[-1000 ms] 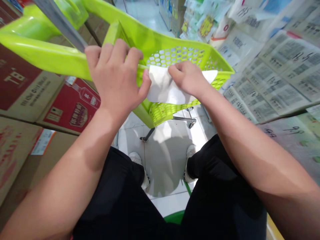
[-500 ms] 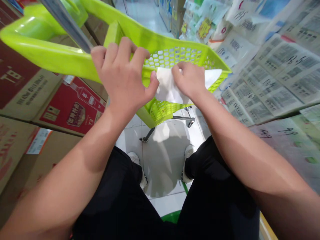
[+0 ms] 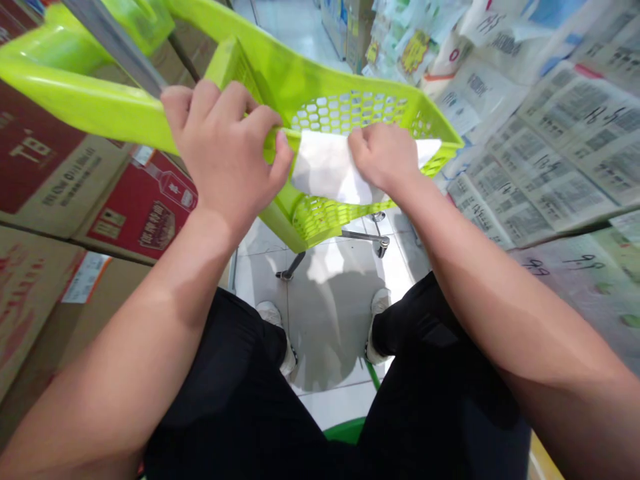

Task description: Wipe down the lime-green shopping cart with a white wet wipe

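In front of me stands a lime-green plastic shopping cart (image 3: 310, 77) with a perforated basket, tilted in my view. My left hand (image 3: 227, 147) is wrapped over its near rim, close to the grey metal pole (image 3: 113, 47). Farther right, my right hand (image 3: 385, 157) is closed on a white cloth (image 3: 325, 170), pressing it over the same rim. The cloth hangs down outside the basket, and one end shows to the right of the hand. My right fingertips are partly hidden behind the rim.
Cardboard boxes (image 3: 45, 287) with red printing are stacked on the left. Plastic-wrapped packs (image 3: 545, 160) with handwritten prices rise on the right. The cart's caster (image 3: 383, 247) rests on the tiled floor (image 3: 330, 320) before my shoes. Something green (image 3: 347, 432) shows beneath me.
My left hand has slid left along the rim, away from the cloth. My right hand has moved slightly right, and more of the cloth now shows between the hands.
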A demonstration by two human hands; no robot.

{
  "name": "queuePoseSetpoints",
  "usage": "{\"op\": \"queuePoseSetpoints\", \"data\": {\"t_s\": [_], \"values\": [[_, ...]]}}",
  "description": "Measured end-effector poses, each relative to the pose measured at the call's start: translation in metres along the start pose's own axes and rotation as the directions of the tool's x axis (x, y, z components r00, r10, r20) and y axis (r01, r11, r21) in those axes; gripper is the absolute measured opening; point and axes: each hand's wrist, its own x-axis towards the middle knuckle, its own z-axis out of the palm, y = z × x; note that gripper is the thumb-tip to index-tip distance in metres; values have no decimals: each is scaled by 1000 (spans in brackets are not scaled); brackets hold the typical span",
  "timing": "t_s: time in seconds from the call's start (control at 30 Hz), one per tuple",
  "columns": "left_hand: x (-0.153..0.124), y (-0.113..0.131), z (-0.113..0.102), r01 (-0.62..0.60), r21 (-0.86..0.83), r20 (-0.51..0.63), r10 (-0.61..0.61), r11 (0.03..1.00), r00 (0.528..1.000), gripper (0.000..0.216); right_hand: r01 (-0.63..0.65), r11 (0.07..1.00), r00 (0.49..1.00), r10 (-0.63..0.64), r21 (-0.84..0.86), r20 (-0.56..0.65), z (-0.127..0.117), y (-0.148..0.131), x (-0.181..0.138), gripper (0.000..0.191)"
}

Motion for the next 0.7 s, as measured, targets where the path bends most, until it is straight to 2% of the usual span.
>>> {"op": "queuePoseSetpoints", "data": {"t_s": [0.1, 0.2, 0.27, 0.33, 0.43, 0.5, 0.6, 0.7], "values": [[1, 0, -2, 68, -58, 36, -66, 996, 997, 39, -77, 994, 997, 75, -80, -31, 1, 35, 6, 78], [2, 3, -3, 130, -116, 32, -127, 985, 991, 42, -83, 990, 995, 76, -117, -66, 4, 45, 6, 79], [2, 6, -1, 131, -110, -6, -132, 985, 991, 39, -64, 992, 996, 55, -112, -75, 6, 31, 3, 78], [3, 10, 3, 99, -22, -59, -100, 995, 993, 39, -26, 996, 998, 21, -88, -54, 8, 4, -3, 77], [2, 13, 8, 57, 116, -143, -40, 992, 989, 48, 116, 993, 993, -116, 16, -8, 7, -44, -11, 73], [1, 11, 9, 40, 150, -164, -15, 988, 986, 50, 202, 975, 979, -204, 93, 2, 5, -67, -15, 72], [-1, 2, 9, 16, 142, -127, 2, 990, 992, 41, 239, 959, 969, -245, 152, 20, 4, -80, -17, 85], [-2, -9, 14, -3, 113, -128, 18, 994, 992, 32, 204, 969, 976, -212, 141, 42, 7, -68, -12, 102]]}}
